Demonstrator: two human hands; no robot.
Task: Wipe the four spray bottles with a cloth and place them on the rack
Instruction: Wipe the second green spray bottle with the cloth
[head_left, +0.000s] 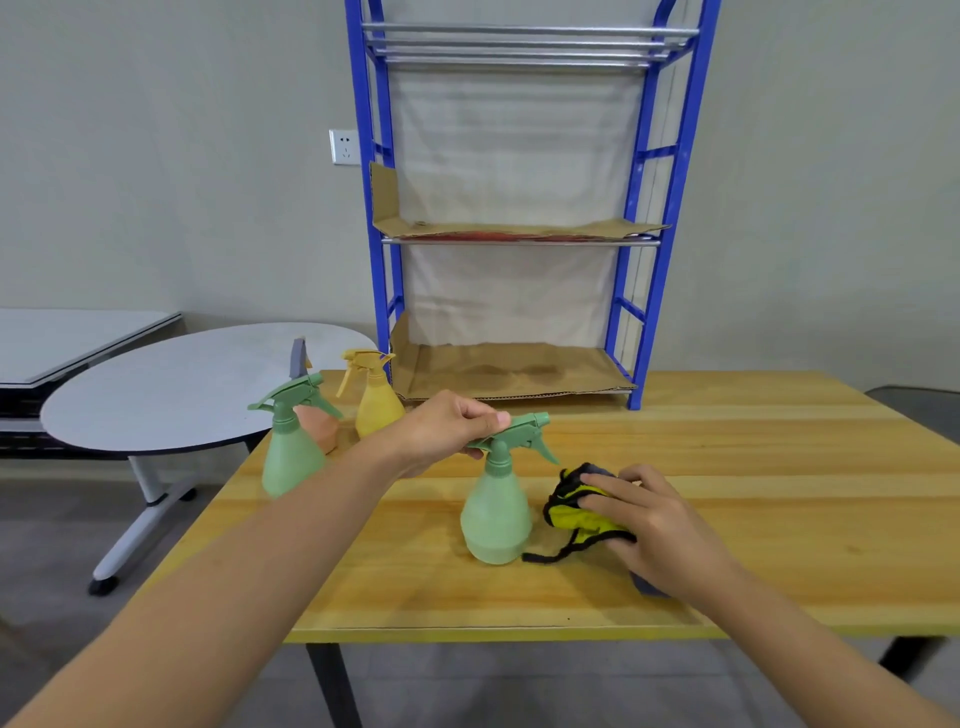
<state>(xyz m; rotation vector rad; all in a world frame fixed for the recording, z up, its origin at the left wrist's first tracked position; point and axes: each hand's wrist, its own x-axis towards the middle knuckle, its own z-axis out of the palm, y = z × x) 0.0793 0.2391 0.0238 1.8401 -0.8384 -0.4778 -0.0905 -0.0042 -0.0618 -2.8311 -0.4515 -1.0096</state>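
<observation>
On the wooden table (727, 467) a green spray bottle (496, 512) stands upright, its long axis vertical, its nozzle pointing right toward the cloth. The left hand (447, 428) grips the back of its trigger head from the left, fingers curled over the top and thumb underneath. Just right of this bottle lies a bunched yellow cloth (579, 512) with dark edging, a dark strand trailing from it toward the bottle's base. The right hand (647, 512) grips the cloth from above, fingers curled over it.

Left of the held bottle and farther back stand three more bottles, all upright: a second green bottle (291, 452) with its nozzle pointing right, an orange bottle (319, 426) touching or just behind it, its head partly hidden, and a yellow bottle (376, 400) with its trigger lever hanging on the left. Behind the held bottle, at the table's far edge, stands the blue rack (649, 270), cardboard lining its lower shelves
</observation>
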